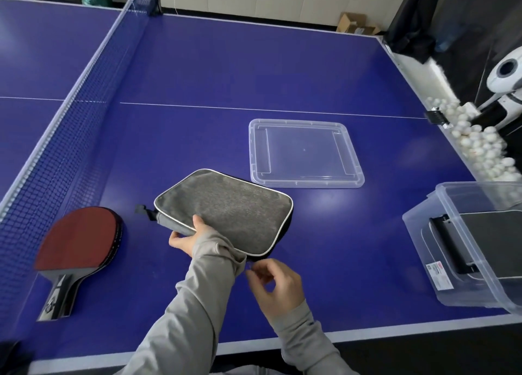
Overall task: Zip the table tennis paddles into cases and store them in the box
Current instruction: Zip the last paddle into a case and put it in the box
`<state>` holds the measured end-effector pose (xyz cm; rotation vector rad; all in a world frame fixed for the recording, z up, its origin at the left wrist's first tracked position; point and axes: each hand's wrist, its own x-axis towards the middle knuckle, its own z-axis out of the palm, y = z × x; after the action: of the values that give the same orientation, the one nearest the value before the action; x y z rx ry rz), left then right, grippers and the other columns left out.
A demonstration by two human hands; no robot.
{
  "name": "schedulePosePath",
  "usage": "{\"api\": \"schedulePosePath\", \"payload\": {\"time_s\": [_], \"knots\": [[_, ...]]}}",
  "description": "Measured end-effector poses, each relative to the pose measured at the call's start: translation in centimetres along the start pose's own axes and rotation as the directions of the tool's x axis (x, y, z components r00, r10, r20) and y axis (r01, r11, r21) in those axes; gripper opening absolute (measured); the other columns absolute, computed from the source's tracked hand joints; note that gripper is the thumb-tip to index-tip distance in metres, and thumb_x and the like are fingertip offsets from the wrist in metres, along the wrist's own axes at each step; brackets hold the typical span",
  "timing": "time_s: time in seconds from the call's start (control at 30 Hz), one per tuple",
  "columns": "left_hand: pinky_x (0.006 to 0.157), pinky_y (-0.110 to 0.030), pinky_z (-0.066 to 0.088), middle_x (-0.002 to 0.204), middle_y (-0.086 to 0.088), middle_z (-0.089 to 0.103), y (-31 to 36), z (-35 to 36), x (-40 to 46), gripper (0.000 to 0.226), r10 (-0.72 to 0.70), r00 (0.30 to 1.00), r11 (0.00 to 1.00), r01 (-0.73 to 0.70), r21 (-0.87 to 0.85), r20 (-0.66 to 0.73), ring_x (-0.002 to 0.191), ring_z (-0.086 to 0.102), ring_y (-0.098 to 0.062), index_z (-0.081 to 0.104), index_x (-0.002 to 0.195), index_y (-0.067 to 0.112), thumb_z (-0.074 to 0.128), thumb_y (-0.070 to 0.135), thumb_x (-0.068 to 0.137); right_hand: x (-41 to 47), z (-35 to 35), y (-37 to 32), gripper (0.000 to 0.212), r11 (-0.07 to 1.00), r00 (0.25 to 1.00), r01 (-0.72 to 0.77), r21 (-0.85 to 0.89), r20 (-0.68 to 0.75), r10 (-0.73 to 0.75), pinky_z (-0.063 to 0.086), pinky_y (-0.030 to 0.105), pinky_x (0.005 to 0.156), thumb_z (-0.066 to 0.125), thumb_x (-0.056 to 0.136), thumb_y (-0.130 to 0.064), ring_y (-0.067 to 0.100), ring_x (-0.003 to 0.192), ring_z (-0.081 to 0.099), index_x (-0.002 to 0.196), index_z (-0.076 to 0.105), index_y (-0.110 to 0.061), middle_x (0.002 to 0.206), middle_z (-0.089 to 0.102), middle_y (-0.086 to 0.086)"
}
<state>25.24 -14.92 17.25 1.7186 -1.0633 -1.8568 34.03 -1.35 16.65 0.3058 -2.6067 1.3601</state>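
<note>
1. Blue covers the whole desk (197,72), a table tennis top with white lines, and a dark net (84,92) runs from the near left to the far middle.
2. At the near left, just beside the net, lies a paddle (77,242) with its red rubber face up and its dark handle pointing toward the near edge; it is bare, outside any case.
3. Right of the paddle, apart from it, a grey fabric case (226,208) with white piping lies flat on the desk, a small black loop sticking out at its left end.
4. The left hand (187,237), in a grey sleeve, grips the near left edge of the case, fingers curled over the top and thumb below.
5. The right hand (275,283) sits at the near right corner of the case, thumb and forefinger pinched together at the case's edge; what is pinched is too small and blurred to make out clearly.
6. Farther off and to the right, a clear plastic lid (305,154) lies flat on the desk, well apart from the hands.
7. At the near right edge stands a clear plastic box (440,242), holding a dark flat case (488,228) with a black handle strap.
8. Along the far right side, a trough holds many white balls (474,146), beside a white machine (505,75).
</note>
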Motion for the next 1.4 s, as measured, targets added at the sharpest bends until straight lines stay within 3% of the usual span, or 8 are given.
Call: {"api": "schedulePosePath", "payload": {"time_s": [0.23, 0.33, 0.53, 0.77, 0.87, 1.03, 1.27, 1.4], "knots": [[0.069, -0.031, 0.051, 0.083, -0.004, 0.066, -0.4, -3.7, 3.9, 0.031, 0.149, 0.844, 0.969, -0.229, 0.094, 0.516, 0.069, 0.062, -0.018, 0.047, 0.106, 0.031, 0.068, 0.025, 0.084, 2.9, -5.7, 4.3, 0.018, 0.898, 0.875, -0.376, 0.227, -0.232, 0.425, 0.044, 0.011, 0.061, 0.064, 0.086, -0.012, 0.013, 0.067, 0.061, 0.076, 0.059, -0.026, 0.076, 0.068, 0.007], [0.063, -0.034, 0.056, 0.077, -0.003, 0.071, -0.3, -4.8, 4.6, 0.026, 0.088, 0.736, 0.965, -0.229, 0.125, 0.671, 0.064, 0.065, -0.019, 0.054, 0.1, 0.035, 0.069, 0.024, 0.082, 5.0, -7.0, 6.0, 0.009, 0.759, 0.794, -0.564, 0.325, -0.038, 0.607, 0.05, 0.033, 0.072, 0.056, 0.091, -0.011, 0.025, 0.086, 0.06, 0.097, 0.06, -0.016, 0.097, 0.065, 0.014], [0.054, -0.028, 0.056, 0.071, -0.002, 0.072, -0.5, -4.7, 3.8, 0.021, 0.018, 0.623, 0.963, -0.22, 0.153, 0.782, 0.06, 0.067, -0.015, 0.056, 0.106, 0.023, 0.061, 0.016, 0.087, 6.1, -6.4, 5.5, 0.025, 0.542, 0.726, -0.686, 0.485, 0.399, 0.561, 0.049, 0.026, 0.072, 0.05, 0.093, -0.023, 0.014, 0.085, 0.061, 0.109, 0.063, -0.009, 0.095, 0.067, 0.002], [0.091, -0.033, 0.046, 0.132, -0.009, 0.045, -1.1, -3.7, 1.9, 0.067, 0.164, 0.672, 0.722, -0.581, 0.377, 0.722, 0.106, 0.055, -0.021, 0.033, 0.138, 0.017, 0.07, 0.017, 0.082, 5.0, -5.9, 3.5, 0.027, 0.75, 0.847, -0.532, 0.394, 0.225, 0.482, 0.051, 0.022, 0.073, 0.061, 0.084, 0.001, 0.018, 0.078, 0.06, 0.091, 0.052, -0.024, 0.086, 0.064, 0.003], [0.11, -0.036, 0.031, 0.135, -0.003, 0.038, -1.8, -3.6, -0.9, 0.069, 0.226, 0.537, 0.541, -0.763, 0.353, 0.813, 0.129, 0.038, -0.023, 0.036, 0.139, 0.015, 0.071, 0.024, 0.081, 4.4, -5.9, 2.3, 0.03, 0.891, 0.908, -0.418, 0.178, 0.059, 0.415, 0.047, 0.017, 0.066, 0.067, 0.08, -0.004, 0.015, 0.075, 0.06, 0.099, 0.051, -0.02, 0.085, 0.062, -0.006], [0.108, -0.038, 0.036, 0.129, 0.014, 0.039, -3.1, -2.9, -6.2, 0.074, -0.146, 0.482, 0.774, -0.488, 0.403, 0.864, 0.13, 0.04, -0.013, 0.037, 0.136, 0.036, 0.07, 0.055, 0.072, 3.1, -5.5, 0.7, 0.035, 0.955, 0.95, -0.293, -0.046, 0.095, 0.296, 0.052, 0.031, 0.074, 0.065, 0.081, -0.027, 0.009, 0.089, 0.063, 0.113, 0.05, -0.027, 0.097, 0.06, -0.023], [0.096, -0.051, 0.048, 0.139, 0.001, 0.046, -2.9, -3.0, -7.3, 0.057, -0.178, 0.513, 0.831, -0.379, 0.408, 0.84, 0.12, 0.054, -0.022, 0.038, 0.139, 0.029, 0.062, 0.025, 0.088, 2.0, -5.2, 0.5, 0.03, 0.961, 0.949, -0.267, 0.07, 0.195, 0.25, 0.053, 0.033, 0.084, 0.059, 0.089, -0.023, -0.004, 0.103, 0.058, 0.115, 0.051, -0.036, 0.11, 0.063, -0.021], [0.078, -0.037, 0.057, 0.129, -0.002, 0.055, -2.5, -3.1, -7.2, 0.047, -0.196, 0.469, 0.841, -0.372, 0.394, 0.861, 0.096, 0.063, -0.01, 0.041, 0.139, 0.024, 0.053, 0.02, 0.094, 2.0, -5.1, 1.1, 0.032, 0.963, 0.957, -0.25, 0.102, 0.175, 0.23, 0.051, 0.037, 0.091, 0.051, 0.093, -0.01, 0.005, 0.108, 0.06, 0.121, 0.054, -0.024, 0.116, 0.064, -0.009]]}}
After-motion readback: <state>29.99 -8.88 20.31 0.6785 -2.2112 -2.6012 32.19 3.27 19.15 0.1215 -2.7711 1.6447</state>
